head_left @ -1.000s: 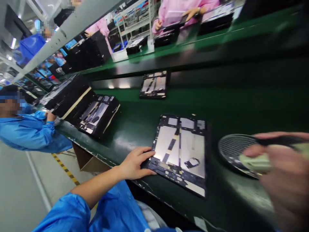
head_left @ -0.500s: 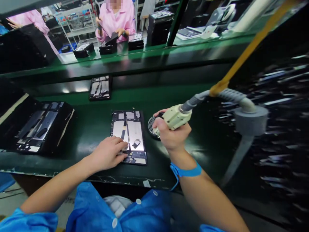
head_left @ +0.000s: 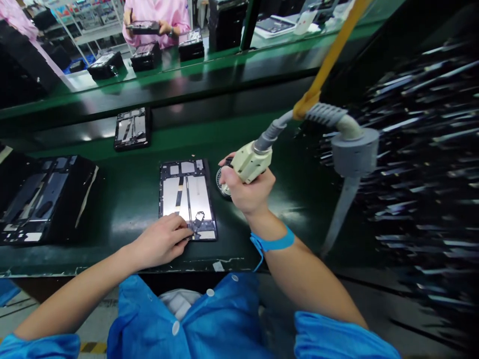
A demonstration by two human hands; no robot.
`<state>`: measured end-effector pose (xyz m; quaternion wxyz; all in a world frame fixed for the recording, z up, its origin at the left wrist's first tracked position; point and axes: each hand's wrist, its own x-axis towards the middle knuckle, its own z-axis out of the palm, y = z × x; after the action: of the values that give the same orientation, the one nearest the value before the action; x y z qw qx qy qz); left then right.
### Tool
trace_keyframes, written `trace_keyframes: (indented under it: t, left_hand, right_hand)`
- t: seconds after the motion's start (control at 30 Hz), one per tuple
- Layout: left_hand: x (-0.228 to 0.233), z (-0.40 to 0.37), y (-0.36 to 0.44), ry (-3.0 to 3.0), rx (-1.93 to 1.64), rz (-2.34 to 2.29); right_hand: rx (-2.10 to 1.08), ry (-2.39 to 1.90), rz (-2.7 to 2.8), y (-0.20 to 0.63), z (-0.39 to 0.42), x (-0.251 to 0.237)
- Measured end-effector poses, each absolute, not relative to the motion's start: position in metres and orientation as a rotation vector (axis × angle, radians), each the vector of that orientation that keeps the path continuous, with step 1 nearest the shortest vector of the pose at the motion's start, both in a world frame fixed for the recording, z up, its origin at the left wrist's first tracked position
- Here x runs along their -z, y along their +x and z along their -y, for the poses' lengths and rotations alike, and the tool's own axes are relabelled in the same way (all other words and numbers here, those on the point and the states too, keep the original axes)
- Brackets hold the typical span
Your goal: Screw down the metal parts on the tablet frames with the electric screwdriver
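Observation:
An opened tablet (head_left: 202,187) lies on the green bench, its silvery inside facing up. Over its lower left part is my left hand (head_left: 166,239), thumb and forefinger pinched at a small black bracket (head_left: 199,216) with a pale window. How firmly they grip it is hidden. My right hand (head_left: 250,192) is wrapped round a cream electric screwdriver (head_left: 249,162), whose grey cable hangs from a yellow strap (head_left: 318,82). The screwdriver's front end is over a round perforated dish (head_left: 219,179), right of the tablet; the tip is hidden by my fingers.
A stack of opened tablets (head_left: 48,194) stands at the left. Another small stack (head_left: 130,129) sits farther back. A grey cylinder (head_left: 355,152) hangs on the cable near a wall of densely stacked parts (head_left: 422,189). Across the bench a co-worker (head_left: 153,15) holds a tablet.
My view has shifted, so the bench appears farther left and higher. My left fingers have closed together and the bracket has slid towards the tablet's near end. My right hand still holds the screwdriver.

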<state>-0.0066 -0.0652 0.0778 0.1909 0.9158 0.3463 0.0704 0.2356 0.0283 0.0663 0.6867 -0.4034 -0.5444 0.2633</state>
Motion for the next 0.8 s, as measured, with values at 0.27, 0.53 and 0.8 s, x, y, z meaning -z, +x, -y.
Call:
trace_keyframes:
  t: [0.27, 0.53, 0.8]
  left_hand:
    - [-0.055, 0.08, -0.016, 2.726, -0.444, -0.949]
    - [-0.027, 0.093, -0.017, 2.623, -0.689, -1.182]
    - [-0.023, 0.032, -0.011, 2.6, -0.694, -1.38]
  right_hand:
    - [-0.603, -0.92, 1.247, 0.237, -0.026, -0.066]
    - [-0.553, -0.914, 1.191, 0.238, -0.028, -0.068]
    - [-0.494, -0.92, 1.15, 0.244, -0.036, -0.069]
